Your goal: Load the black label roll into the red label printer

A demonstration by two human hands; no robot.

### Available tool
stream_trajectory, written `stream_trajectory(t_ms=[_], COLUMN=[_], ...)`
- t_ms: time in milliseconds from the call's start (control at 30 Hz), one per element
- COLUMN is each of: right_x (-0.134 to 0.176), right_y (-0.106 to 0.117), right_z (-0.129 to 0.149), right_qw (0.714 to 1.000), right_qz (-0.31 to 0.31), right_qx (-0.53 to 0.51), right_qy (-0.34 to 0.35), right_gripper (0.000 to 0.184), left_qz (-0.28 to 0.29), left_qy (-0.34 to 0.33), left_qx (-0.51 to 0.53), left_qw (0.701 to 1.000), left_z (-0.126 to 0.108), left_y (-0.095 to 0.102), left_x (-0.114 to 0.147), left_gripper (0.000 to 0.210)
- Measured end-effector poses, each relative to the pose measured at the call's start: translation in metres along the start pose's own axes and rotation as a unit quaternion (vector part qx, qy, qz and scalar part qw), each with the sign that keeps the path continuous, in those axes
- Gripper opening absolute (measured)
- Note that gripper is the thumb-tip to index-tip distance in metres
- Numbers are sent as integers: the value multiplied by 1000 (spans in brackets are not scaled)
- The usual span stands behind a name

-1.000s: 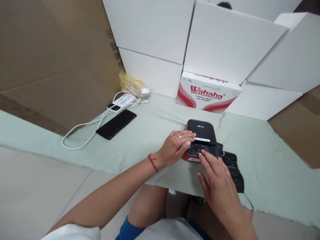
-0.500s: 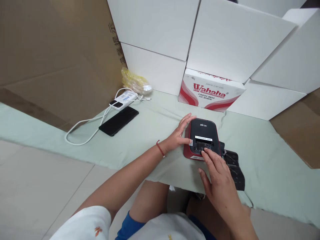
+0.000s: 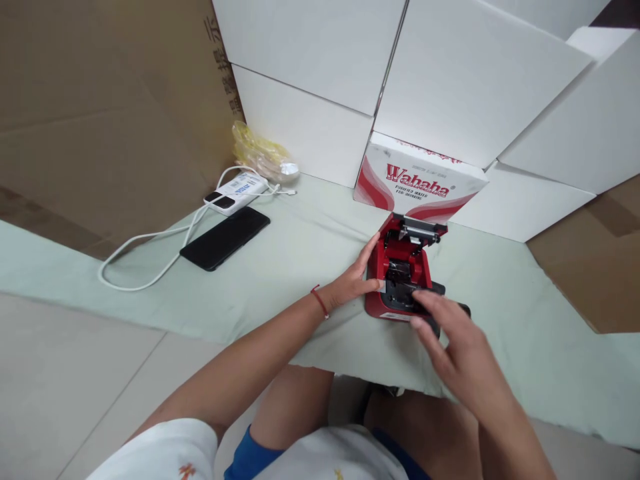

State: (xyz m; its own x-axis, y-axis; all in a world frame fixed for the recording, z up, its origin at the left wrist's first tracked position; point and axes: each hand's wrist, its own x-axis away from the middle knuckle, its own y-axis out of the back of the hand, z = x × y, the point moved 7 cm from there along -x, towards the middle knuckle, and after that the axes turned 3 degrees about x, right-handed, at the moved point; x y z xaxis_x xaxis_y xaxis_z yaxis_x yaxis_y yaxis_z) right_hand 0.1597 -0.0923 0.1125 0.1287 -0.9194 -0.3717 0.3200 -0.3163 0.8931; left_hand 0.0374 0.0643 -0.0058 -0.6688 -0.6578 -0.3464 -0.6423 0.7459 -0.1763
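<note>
A red and black label printer [image 3: 373,300] sits on the cloth-covered table with its lid [image 3: 423,230] raised, showing a red inner bay with a dark shiny piece [image 3: 399,270] inside. My left hand [image 3: 354,283] holds the printer's left side, thumb at the front corner and fingers stretched along the flank. At the front right, my right hand [image 3: 453,333] has its fingertips over the black front part, thumb and fingers apart; whether they touch it I cannot tell. Behind this hand lies a black object [image 3: 465,310], mostly hidden.
A black phone [image 3: 225,239], a white power bank [image 3: 240,192] with a white cable [image 3: 147,237], and a yellowish plastic bag [image 3: 265,157] lie to the left. White boxes [image 3: 480,80] and a red-and-white Wahaba carton [image 3: 420,180] stand behind. Brown cardboard [image 3: 110,120] flanks the left side.
The printer's lid has swung up and back, exposing its inside. My right hand has shifted slightly right and down; my left hand stays on the printer's side.
</note>
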Motion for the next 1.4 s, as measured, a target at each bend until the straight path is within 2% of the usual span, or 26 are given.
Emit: stream_trajectory(t_ms=[67, 100, 167, 233, 300, 367, 433, 467, 567, 633, 700, 733, 800, 867, 933, 1000, 1067, 1167, 1267, 1400], right_x=[-31, -48, -78, -101, -116, -123, -119, -113, -84, -56, -26, -13, 7, 16, 16, 13, 13, 20, 25, 26], right_y=[6, 2, -18, -43, -61, -69, -62, -51, 7, 50, 74, 76, 62, 33, 5, -10, -9, 4, 5, -20], right_z=[-15, -23, -36, -43, -43, -40, -38, -38, -47, -64, -87, -97, -113, -119, -121, -126, -138, -161, -178, -186], right_qw=[999, 996, 973, 937, 919, 914, 912, 916, 951, 964, 957, 950, 934, 925, 934, 948, 956, 951, 948, 947], right_qz=[8, 44, 162, 266, 308, 321, 327, 321, 262, 216, 223, 239, 284, 313, 294, 243, 190, 146, 159, 199], right_qx=[11, 44, 134, 200, 221, 222, 221, 212, 106, 6, -38, -47, -59, -68, -53, -19, 27, 96, 124, 120], right_qy=[-41, -63, -94, -105, -107, -111, -112, -112, -126, -153, -181, -195, -210, -206, -198, -202, -222, -253, -247, -223], right_gripper=[35, 35, 36, 39, 37, 31, 32, 34, 39, 52, 58, 58, 53, 44, 36, 39, 43, 41, 37, 40], left_qz=[-4, -7, -12, -10, -7, -5, -8, -9, -15, -14, -14, -13, -14, -15, -15, -14, -9, -6, -7, -4], left_qy=[3, 10, 29, 41, 41, 37, 40, 44, 49, 47, 46, 47, 50, 55, 56, 52, 47, 49, 57, 47], left_qx=[3, 1, -9, -22, -31, -35, -36, -35, -21, -12, -7, -4, 6, 16, 19, 7, -8, -9, 5, 9], left_qw=[1000, 1000, 999, 999, 999, 999, 999, 998, 998, 999, 999, 999, 999, 998, 998, 999, 999, 999, 998, 999], left_z=[1, 2, 5, 5, 4, 2, 1, 1, 2, 3, 4, 5, 6, 6, 6, 5, 5, 7, 9, 8], left_y=[1, 2, 4, 5, 5, 5, 5, 5, 6, 6, 6, 6, 5, 5, 5, 6, 7, 8, 8, 7], left_x=[0, 0, 0, -1, -2, -3, -3, -3, -3, -4, -4, -4, -4, -4, -4, -4, -3, -3, -4, -5], left_gripper=[115, 114, 109, 106, 103, 103, 102, 101, 102, 103, 102, 101, 99, 100, 100, 99, 98, 100, 101, 100])
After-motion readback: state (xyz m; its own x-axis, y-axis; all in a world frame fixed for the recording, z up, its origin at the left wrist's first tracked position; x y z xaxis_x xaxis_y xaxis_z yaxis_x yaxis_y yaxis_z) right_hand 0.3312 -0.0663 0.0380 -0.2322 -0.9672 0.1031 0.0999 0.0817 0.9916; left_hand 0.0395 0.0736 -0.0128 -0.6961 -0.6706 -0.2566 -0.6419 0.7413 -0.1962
